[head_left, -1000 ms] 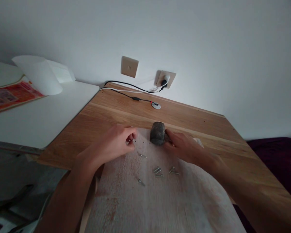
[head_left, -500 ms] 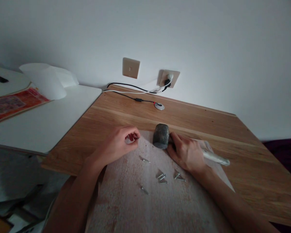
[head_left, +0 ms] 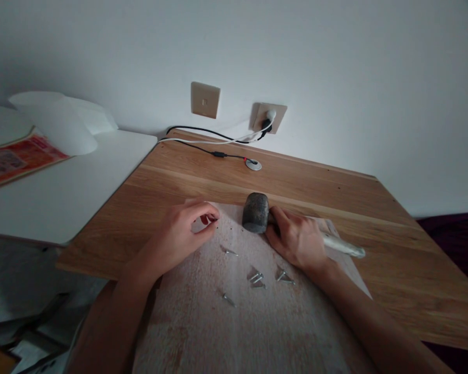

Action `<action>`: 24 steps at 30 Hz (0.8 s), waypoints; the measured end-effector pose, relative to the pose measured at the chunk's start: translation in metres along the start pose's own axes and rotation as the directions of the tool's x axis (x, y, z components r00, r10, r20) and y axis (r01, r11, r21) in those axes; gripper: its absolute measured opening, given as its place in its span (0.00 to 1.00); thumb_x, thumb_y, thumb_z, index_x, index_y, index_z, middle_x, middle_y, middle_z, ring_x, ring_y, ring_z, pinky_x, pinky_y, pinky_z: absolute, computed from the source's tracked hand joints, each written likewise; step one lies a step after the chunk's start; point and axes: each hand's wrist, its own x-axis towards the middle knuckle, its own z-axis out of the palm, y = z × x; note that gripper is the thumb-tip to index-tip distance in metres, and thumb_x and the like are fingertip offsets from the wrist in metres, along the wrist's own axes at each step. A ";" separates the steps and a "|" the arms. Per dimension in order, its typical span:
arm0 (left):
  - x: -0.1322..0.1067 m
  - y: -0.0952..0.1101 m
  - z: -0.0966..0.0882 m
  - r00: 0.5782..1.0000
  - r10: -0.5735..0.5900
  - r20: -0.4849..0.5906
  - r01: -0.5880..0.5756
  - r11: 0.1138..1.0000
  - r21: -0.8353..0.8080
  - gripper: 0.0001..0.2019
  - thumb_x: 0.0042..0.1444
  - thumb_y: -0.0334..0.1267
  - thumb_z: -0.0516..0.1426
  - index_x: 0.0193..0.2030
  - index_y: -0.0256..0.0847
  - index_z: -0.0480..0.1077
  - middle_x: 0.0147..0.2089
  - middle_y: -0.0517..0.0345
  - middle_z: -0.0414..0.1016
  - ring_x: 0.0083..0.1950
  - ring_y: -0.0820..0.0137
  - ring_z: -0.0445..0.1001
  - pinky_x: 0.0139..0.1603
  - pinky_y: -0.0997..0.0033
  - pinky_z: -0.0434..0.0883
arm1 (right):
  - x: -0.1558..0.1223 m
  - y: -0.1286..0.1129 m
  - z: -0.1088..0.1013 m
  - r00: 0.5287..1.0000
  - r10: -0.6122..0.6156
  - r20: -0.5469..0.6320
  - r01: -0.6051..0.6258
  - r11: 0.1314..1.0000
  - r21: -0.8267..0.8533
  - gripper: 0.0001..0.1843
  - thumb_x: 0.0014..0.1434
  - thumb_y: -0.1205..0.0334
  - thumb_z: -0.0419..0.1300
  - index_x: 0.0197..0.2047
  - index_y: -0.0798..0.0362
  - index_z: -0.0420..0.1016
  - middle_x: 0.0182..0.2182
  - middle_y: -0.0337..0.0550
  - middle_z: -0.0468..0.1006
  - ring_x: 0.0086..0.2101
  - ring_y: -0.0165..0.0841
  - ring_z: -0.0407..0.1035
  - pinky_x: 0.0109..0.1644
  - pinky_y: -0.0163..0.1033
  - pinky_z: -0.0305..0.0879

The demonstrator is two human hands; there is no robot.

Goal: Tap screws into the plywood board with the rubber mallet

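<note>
My right hand (head_left: pixel 298 240) is wrapped round the handle of a mallet close to its dark grey head (head_left: pixel 255 212); the pale handle end (head_left: pixel 345 246) sticks out to the right. The head rests on a whitewashed board (head_left: pixel 234 322) lying on the wooden table. My left hand (head_left: pixel 183 234) sits at the board's far left corner, thumb and forefinger pinched on something small that I cannot make out. Several loose nails (head_left: pixel 257 278) lie on the board between my hands and me.
The wooden table (head_left: pixel 393 249) meets a white wall with a switch plate (head_left: pixel 205 99) and a socket (head_left: pixel 268 117); black and white cables (head_left: pixel 214 146) trail from it. A lower white table (head_left: pixel 62 187) at the left carries a white object and a red printed sheet (head_left: pixel 11 161).
The camera shifted, so the mallet's pale handle came into sight past my right hand. My left hand's pinch stays at the board's corner; the mallet head stays down on the board.
</note>
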 end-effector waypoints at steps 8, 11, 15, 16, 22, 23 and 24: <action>-0.001 -0.004 0.006 0.997 0.072 0.024 -0.072 0.997 0.029 0.08 0.60 0.23 0.61 0.40 0.41 0.77 0.40 0.61 0.83 0.41 0.71 0.79 0.45 0.70 0.72 | -0.001 0.002 0.003 0.996 -0.056 -0.066 0.056 0.998 -0.010 0.10 0.67 0.60 0.53 0.38 0.53 0.74 0.28 0.45 0.81 0.24 0.34 0.69 0.30 0.41 0.49; -0.002 -0.008 0.006 0.996 0.092 -0.002 -0.092 0.995 0.044 0.09 0.60 0.22 0.61 0.40 0.41 0.77 0.40 0.61 0.83 0.41 0.71 0.80 0.45 0.71 0.73 | -0.001 0.003 0.004 0.994 -0.068 -0.084 0.067 0.998 -0.012 0.10 0.67 0.60 0.53 0.39 0.53 0.74 0.28 0.44 0.80 0.23 0.34 0.69 0.30 0.41 0.49; -0.003 -0.010 0.008 0.995 0.100 -0.002 -0.099 0.994 0.050 0.10 0.60 0.21 0.62 0.40 0.41 0.77 0.40 0.62 0.83 0.41 0.71 0.80 0.44 0.71 0.72 | -0.001 0.004 0.005 0.993 -0.078 -0.088 0.078 0.997 -0.003 0.10 0.67 0.60 0.54 0.38 0.53 0.73 0.28 0.44 0.80 0.24 0.34 0.70 0.30 0.40 0.49; -0.004 -0.009 0.008 0.995 0.100 0.003 -0.100 0.994 0.052 0.10 0.59 0.21 0.62 0.40 0.41 0.77 0.40 0.62 0.82 0.41 0.71 0.80 0.44 0.71 0.72 | -0.001 0.004 0.005 0.993 -0.077 -0.087 0.077 0.997 -0.003 0.10 0.67 0.60 0.54 0.38 0.53 0.73 0.28 0.44 0.80 0.24 0.34 0.69 0.30 0.40 0.49; -0.004 -0.007 0.008 0.995 0.096 0.019 -0.097 0.993 0.070 0.10 0.59 0.20 0.62 0.39 0.40 0.77 0.40 0.61 0.82 0.41 0.71 0.80 0.43 0.71 0.72 | 0.000 0.002 0.004 0.996 -0.053 -0.078 0.052 0.999 -0.011 0.10 0.67 0.60 0.53 0.37 0.53 0.74 0.27 0.44 0.80 0.23 0.34 0.67 0.30 0.41 0.48; -0.003 -0.007 0.008 0.995 0.095 0.021 -0.096 0.993 0.066 0.10 0.59 0.20 0.62 0.40 0.40 0.77 0.40 0.61 0.82 0.40 0.71 0.80 0.43 0.71 0.72 | 0.000 0.002 0.003 0.996 -0.052 -0.076 0.051 0.999 -0.009 0.10 0.67 0.60 0.53 0.37 0.53 0.74 0.27 0.44 0.80 0.23 0.33 0.67 0.30 0.41 0.48; -0.003 -0.007 0.008 0.996 0.092 0.021 -0.093 0.994 0.061 0.10 0.59 0.21 0.62 0.40 0.41 0.77 0.40 0.61 0.82 0.40 0.71 0.80 0.43 0.71 0.72 | 0.000 0.002 0.003 0.996 -0.054 -0.075 0.054 0.999 -0.006 0.10 0.67 0.60 0.53 0.37 0.53 0.74 0.27 0.44 0.80 0.23 0.33 0.67 0.30 0.41 0.47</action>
